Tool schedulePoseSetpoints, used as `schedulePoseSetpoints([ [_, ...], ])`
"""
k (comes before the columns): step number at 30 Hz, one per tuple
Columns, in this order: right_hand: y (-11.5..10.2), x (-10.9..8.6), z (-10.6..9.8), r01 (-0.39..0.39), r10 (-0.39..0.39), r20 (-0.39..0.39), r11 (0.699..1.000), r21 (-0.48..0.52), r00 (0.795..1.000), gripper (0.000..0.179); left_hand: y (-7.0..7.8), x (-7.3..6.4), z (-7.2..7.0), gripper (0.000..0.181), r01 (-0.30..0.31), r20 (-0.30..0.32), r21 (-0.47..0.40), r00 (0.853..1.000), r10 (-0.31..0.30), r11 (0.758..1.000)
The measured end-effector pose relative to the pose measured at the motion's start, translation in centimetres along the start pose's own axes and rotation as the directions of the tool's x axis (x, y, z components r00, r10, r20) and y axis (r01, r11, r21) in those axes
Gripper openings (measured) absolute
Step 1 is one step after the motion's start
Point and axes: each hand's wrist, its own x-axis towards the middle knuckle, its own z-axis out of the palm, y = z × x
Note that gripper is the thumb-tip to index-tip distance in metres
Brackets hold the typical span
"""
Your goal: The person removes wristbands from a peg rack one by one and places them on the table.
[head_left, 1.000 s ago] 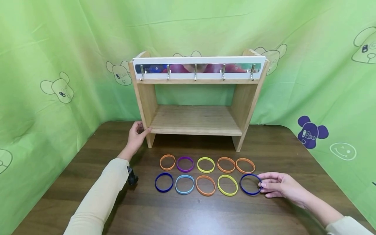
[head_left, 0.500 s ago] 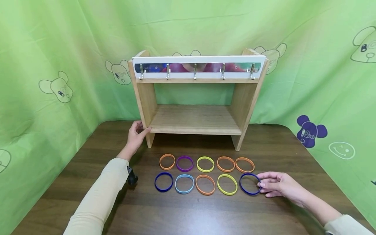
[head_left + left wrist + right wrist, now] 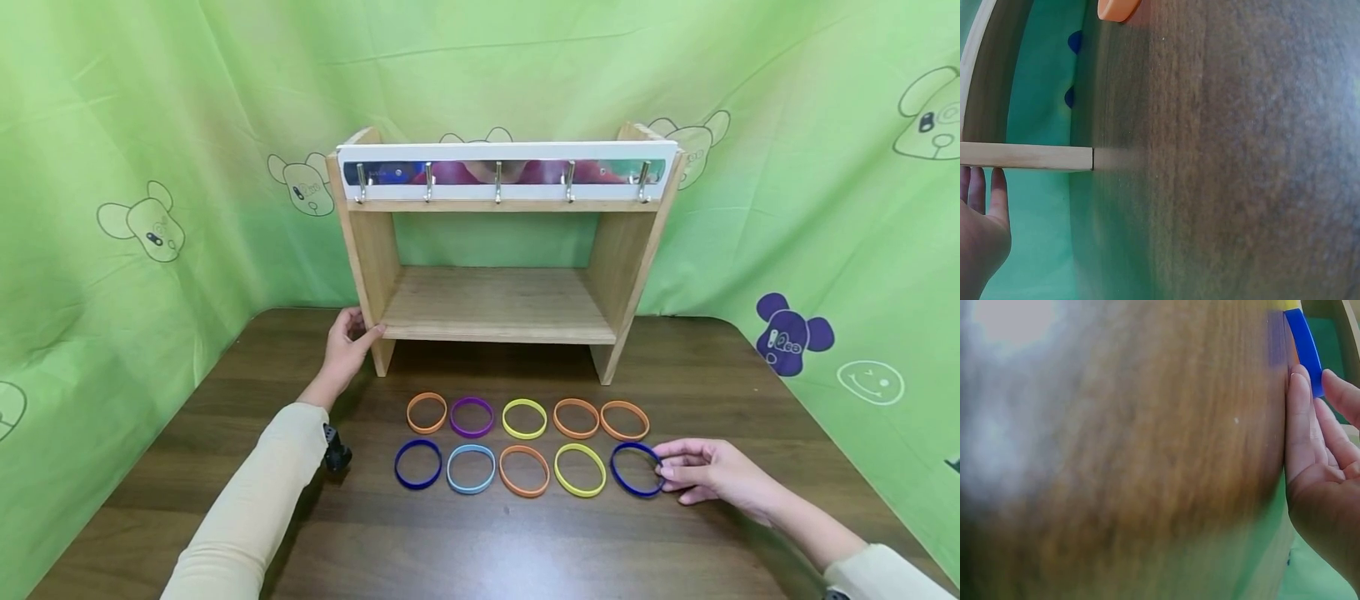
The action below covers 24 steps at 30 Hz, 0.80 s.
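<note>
My right hand (image 3: 712,479) pinches the right side of a dark blue silicone wristband (image 3: 624,490) at the end of the front row. In the right wrist view the blue band (image 3: 1305,347) is held between thumb and fingertips, low over the wood. My left hand (image 3: 343,354) grips the left side panel of a wooden shelf (image 3: 498,304), its thumb over the front edge. In the left wrist view, fingertips (image 3: 999,181) touch the panel's outer face. Other wristbands lie in two rows: orange (image 3: 525,492), yellow (image 3: 581,492), light blue (image 3: 471,490), purple (image 3: 472,435) and another dark blue (image 3: 418,486).
Across the shelf's top front runs a white rail (image 3: 506,152) with several metal hooks (image 3: 498,183). The shelf stands toward the back of a brown wooden table (image 3: 480,550). Behind hangs a green curtain (image 3: 225,100) with cartoon prints. A black wrist camera (image 3: 337,454) sits on my left sleeve.
My right hand has shifted very slightly left, the dark blue wristband's right side moving with it. The left hand keeps its place on the shelf.
</note>
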Motion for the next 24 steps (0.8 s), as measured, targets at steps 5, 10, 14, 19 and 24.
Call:
schedulePoseSetpoints([
  [5,0.09,0.07,-0.15,0.010,-0.010,0.004,1.000,-0.022,1.000,0.025,0.08,0.06,0.05,0.035,0.002,0.008,0.000,1.000,-0.002,1.000],
  [10,0.07,0.06,-0.31,0.013,-0.013,-0.003,0.999,-0.039,1.000,0.027,0.13,0.11,0.06,0.036,0.008,0.008,0.010,1.000,-0.008,1.000],
  [14,0.11,0.02,-0.34,0.016,-0.016,-0.005,0.999,-0.045,1.000,0.028,0.19,0.06,0.02,0.037,0.016,0.007,0.003,1.000,-0.016,1.000],
  [19,0.13,-0.03,-0.32,0.023,-0.023,-0.003,0.998,-0.055,1.000,0.032,0.24,0.02,0.07,0.037,0.019,0.002,-0.001,1.000,-0.019,1.000],
  [24,0.14,-0.13,-0.27,0.025,-0.026,-0.007,0.998,-0.050,1.000,0.032,0.42,-0.11,0.07,0.037,0.024,-0.005,0.027,1.000,-0.024,0.999],
])
